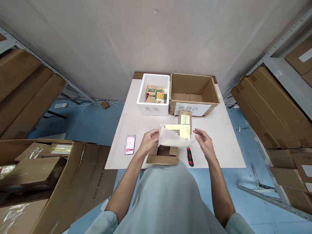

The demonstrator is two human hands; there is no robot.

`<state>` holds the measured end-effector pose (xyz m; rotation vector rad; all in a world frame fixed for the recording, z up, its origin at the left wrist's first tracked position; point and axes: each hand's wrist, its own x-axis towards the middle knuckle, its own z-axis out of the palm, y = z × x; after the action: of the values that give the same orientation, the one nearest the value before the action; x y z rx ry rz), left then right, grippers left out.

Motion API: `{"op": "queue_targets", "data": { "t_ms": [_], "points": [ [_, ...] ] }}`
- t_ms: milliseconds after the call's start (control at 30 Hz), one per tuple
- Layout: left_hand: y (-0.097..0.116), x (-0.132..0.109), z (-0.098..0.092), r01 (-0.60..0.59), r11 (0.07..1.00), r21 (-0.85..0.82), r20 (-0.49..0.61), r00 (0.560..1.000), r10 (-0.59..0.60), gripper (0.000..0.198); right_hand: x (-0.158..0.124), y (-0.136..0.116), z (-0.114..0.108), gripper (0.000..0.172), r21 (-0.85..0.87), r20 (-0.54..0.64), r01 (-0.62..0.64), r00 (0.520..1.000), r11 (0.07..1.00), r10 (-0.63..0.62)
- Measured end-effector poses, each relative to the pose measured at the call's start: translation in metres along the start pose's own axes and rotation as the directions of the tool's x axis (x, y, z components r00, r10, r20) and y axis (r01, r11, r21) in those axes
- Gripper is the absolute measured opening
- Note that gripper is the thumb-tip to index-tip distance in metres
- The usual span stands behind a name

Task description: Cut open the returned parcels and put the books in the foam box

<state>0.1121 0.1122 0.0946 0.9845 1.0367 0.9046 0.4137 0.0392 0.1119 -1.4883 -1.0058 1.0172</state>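
Note:
My left hand (150,139) pinches the left edge of a white, thin wrapping sheet (170,139). Behind the sheet, and partly hidden by it, is a flat yellow printed packet (184,131) with a green and purple picture. My right hand (204,140) is just right of the sheet's loose translucent end, thumb and fingers slightly apart, with nothing visible between them. Below the sheet, at the table's front edge, stands a small opened cardboard box (162,159). A red and black utility knife (189,157) lies right of that box.
Colourful packets lie inside a white foam box (152,109) at the back of the table (221,143). Beside it stands a large open cardboard box (214,102), with a smaller taped carton (181,117) before it. A phone (130,144) lies left. Carton-filled shelves flank the table.

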Motion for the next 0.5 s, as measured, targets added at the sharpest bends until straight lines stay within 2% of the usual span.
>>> {"op": "queue_targets", "data": {
  "t_ms": [133,200,267,333,400,500],
  "points": [
    [0.006,-0.004,-0.001,0.032,0.999,0.024,0.09,0.995,-0.034,0.059,0.009,-0.016,0.008,0.053,0.0,0.139,0.007,0.99,1.0,-0.007],
    [0.008,-0.007,-0.004,0.036,0.998,0.056,0.1,0.994,-0.042,0.057,0.009,-0.022,0.013,0.047,-0.02,0.153,0.024,0.988,0.999,-0.021],
    [0.009,-0.01,-0.011,-0.033,0.993,0.117,0.069,0.997,0.025,0.05,0.007,-0.028,0.014,0.042,-0.021,0.134,0.076,0.988,0.997,-0.072],
    [0.009,-0.013,-0.02,-0.129,0.968,0.214,0.003,0.991,0.131,0.045,0.003,-0.036,0.008,0.037,-0.031,0.071,0.151,0.986,0.988,-0.149],
    [0.009,-0.016,-0.03,-0.171,0.933,0.316,-0.062,0.978,0.2,0.045,-0.004,-0.045,-0.003,0.031,-0.072,-0.046,0.239,0.969,0.968,-0.242],
    [0.01,-0.021,-0.038,-0.129,0.921,0.369,-0.101,0.979,0.177,0.048,-0.016,-0.057,-0.023,0.021,-0.136,-0.213,0.355,0.901,0.925,-0.377]
  ]
}}
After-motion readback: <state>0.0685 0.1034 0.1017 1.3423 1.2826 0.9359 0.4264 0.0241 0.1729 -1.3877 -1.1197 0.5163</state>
